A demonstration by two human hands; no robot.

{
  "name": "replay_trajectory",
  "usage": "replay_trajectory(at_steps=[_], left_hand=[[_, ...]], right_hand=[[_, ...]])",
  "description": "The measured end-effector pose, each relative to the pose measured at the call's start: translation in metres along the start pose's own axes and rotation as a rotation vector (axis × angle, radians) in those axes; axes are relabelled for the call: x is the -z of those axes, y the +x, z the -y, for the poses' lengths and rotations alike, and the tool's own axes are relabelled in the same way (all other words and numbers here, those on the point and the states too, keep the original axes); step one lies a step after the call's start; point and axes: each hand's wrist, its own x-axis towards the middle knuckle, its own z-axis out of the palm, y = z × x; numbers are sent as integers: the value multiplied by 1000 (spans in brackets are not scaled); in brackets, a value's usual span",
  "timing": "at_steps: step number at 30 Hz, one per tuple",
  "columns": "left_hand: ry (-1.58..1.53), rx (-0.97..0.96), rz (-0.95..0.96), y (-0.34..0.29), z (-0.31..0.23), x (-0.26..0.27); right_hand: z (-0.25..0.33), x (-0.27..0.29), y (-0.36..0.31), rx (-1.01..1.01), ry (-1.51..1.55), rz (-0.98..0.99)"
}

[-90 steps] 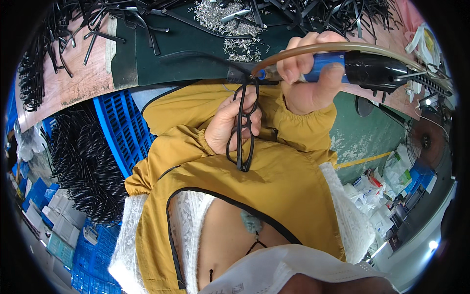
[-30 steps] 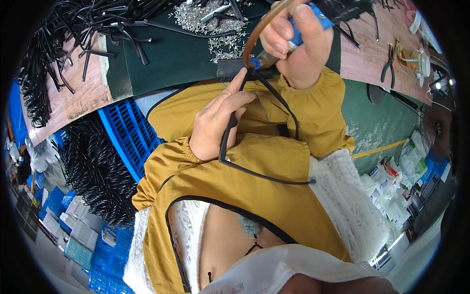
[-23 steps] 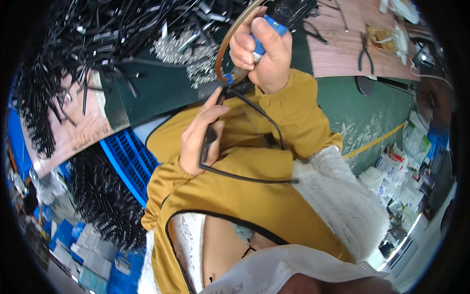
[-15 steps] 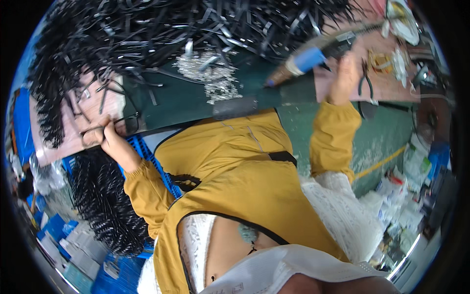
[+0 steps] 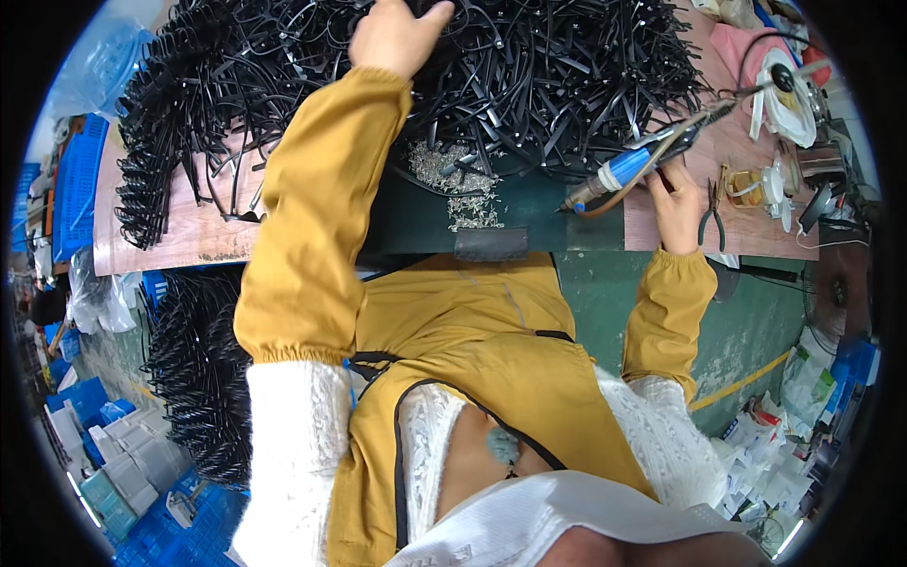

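My left hand (image 5: 397, 40) reaches to the far side of the bench, over a big heap of black eyeglass frames (image 5: 557, 85). Its thumb sticks out to the right; the other fingertips are cut off by the picture's top edge. At the right, my right hand (image 5: 678, 215) rests on the bench beside a blue and silver electric screwdriver (image 5: 625, 168). Thumb and forefinger stand apart, their tips partly behind the tool's brown tube. Small silvery screws (image 5: 453, 175) lie heaped on the dark green mat (image 5: 416, 227), below the frames.
Pliers (image 5: 710, 215) lie right of my right hand, near a small jar (image 5: 746, 187). A dark pad (image 5: 491, 244) sits at the mat's front edge. More black frames (image 5: 198, 378) are stacked below the bench at the left, near blue crates (image 5: 80, 189).
My left hand has gone from the bench's left front, where it held a black eyeglass frame, up to the far heap. My right hand has drawn closer under the screwdriver. The view has shifted.
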Motion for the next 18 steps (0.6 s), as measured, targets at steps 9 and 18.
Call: replay_trajectory(at_steps=[9, 18], left_hand=[[33, -219, -131, 108, 30, -37], [-75, -176, -154, 63, 17, -35]], right_hand=[[15, -32, -17, -470, 751, -125], [4, -14, -19, -165, 607, -817]])
